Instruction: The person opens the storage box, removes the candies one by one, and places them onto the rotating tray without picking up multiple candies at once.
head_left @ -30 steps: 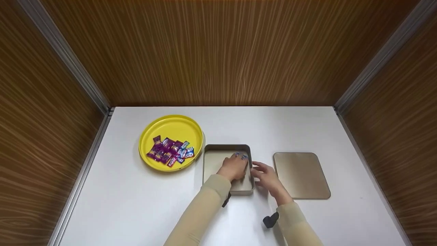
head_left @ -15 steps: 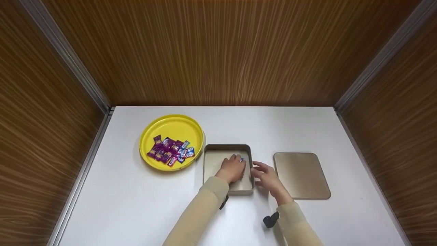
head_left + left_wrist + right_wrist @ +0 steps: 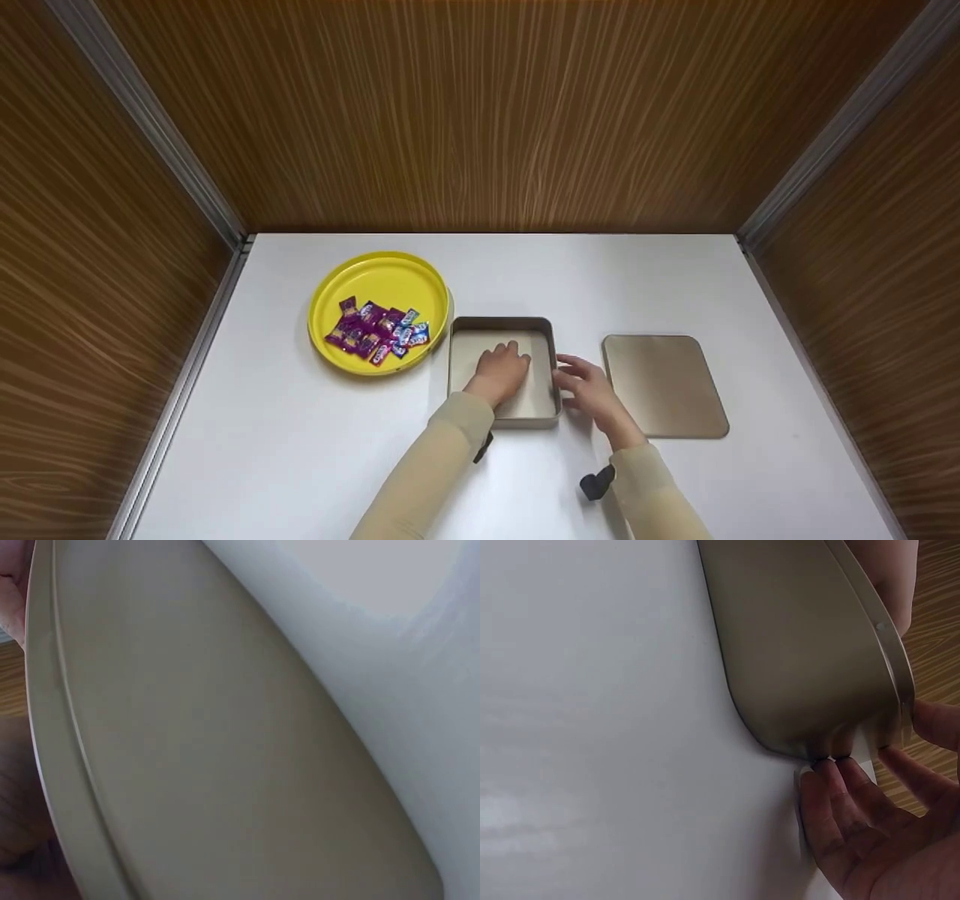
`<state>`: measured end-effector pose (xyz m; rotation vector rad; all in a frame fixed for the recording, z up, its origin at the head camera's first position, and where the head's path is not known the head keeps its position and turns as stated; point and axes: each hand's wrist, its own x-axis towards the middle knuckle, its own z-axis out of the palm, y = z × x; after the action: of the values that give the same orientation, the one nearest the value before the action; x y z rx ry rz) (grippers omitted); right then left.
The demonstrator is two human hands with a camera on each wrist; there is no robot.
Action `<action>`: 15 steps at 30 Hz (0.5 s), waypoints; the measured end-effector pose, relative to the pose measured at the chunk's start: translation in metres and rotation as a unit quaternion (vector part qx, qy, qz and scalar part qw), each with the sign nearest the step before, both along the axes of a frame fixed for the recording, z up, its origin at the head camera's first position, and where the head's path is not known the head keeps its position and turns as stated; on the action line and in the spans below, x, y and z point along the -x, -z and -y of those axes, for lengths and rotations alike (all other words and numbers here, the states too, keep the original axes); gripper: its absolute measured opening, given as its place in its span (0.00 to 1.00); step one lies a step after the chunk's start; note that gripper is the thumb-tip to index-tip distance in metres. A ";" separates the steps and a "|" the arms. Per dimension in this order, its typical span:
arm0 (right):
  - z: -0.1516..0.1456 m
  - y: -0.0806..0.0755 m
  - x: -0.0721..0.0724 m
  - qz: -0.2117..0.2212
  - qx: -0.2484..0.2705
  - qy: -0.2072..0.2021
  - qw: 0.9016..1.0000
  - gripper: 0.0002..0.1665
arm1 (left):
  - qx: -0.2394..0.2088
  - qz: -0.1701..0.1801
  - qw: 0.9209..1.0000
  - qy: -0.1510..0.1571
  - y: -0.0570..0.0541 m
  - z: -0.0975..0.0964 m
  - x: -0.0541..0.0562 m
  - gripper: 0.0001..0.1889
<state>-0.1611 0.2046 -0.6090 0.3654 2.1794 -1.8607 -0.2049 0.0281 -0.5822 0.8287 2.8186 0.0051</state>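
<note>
My left hand reaches down inside a beige metal tin, with its fingers curled toward the floor. Blue-wrapped candies seen earlier at those fingertips are now hidden under the hand. My right hand is at the tin's right side. In the right wrist view, several fingertips rest against the outer wall, and another finger lies at the rim. The left wrist view is mostly filled by the tin's outer wall, with part of the left hand dark behind the rim.
A yellow round tray stands left of the tin, bearing a pile of purple, blue and red wrapped candies. The tin's flat lid lies to the right. Brown wood-grain panels surround the white table.
My left hand has drawn left and slightly toward me inside the tin. Blue candies that showed at its fingertips have gone out of sight beneath it. The right hand stays put.
</note>
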 end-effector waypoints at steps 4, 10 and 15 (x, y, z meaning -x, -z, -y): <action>0.000 -0.001 0.000 -0.002 0.000 0.000 1.000 0.29 | 0.000 -0.007 1.000 -0.009 0.001 0.001 0.001 0.15; 0.000 0.000 0.000 -0.001 -0.011 -0.004 1.000 0.29 | -0.011 -0.009 1.000 -0.010 0.002 0.003 0.001 0.13; -0.001 -0.001 -0.001 0.003 -0.001 -0.006 1.000 0.30 | -0.035 -0.002 0.999 -0.010 -0.001 0.007 0.000 0.11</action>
<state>-0.1605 0.2058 -0.6081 0.3576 2.1749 -1.8491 -0.2050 0.0212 -0.5812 0.8164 2.8441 0.1066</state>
